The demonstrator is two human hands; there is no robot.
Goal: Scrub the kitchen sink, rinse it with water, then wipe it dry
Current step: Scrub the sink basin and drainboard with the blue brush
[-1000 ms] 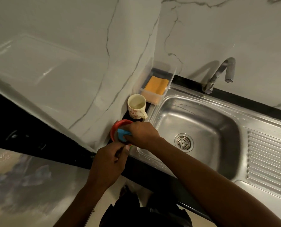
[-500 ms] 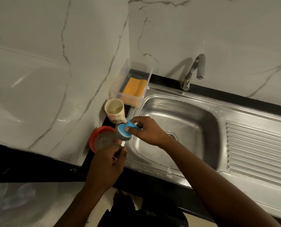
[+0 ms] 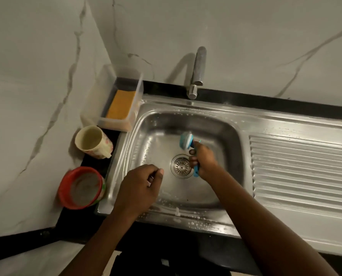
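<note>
Head view shows the sink [image 3: 186, 105] set into the black bench [image 3: 94, 163]. The likeliest slip from here, as I judge it, lies in its wet, soapy steel. The scrub brush [image 3: 185, 138] could skid off a curved wall and flick suds over the rim. The scrubbing could also hug the drain [image 3: 182, 166] and leave the corners and the ribbed drainboard [image 3: 301, 168], right of the drain, undone. The right hand [image 3: 204, 162] has its grip closed round the blue handle just right of the drain, and a wet handle could twist in that grip. The round brush head sits low over the basin floor just beyond the drain, but it is blurred, so contact cannot be confirmed. The basin looks shiny and streaked, with foam beads along the near rim and droplets on the wall left of the drain. No water runs from the faucet [image 3: 199, 70] beyond the drain, so rinsing and drying look not yet begun. The left hand [image 3: 138, 188] hovers over the basin just left of the drain, fingers curled and thumb against forefinger; whether that grip pinches anything I cannot tell. Farther left of the drain, on the bench, stand a cream mug [image 3: 93, 141], a red tub [image 3: 81, 188] nearer the person, and a clear box [image 3: 116, 126] holding an orange sponge [image 3: 121, 105]. A splash or a careless left arm could foul or tip them.
</note>
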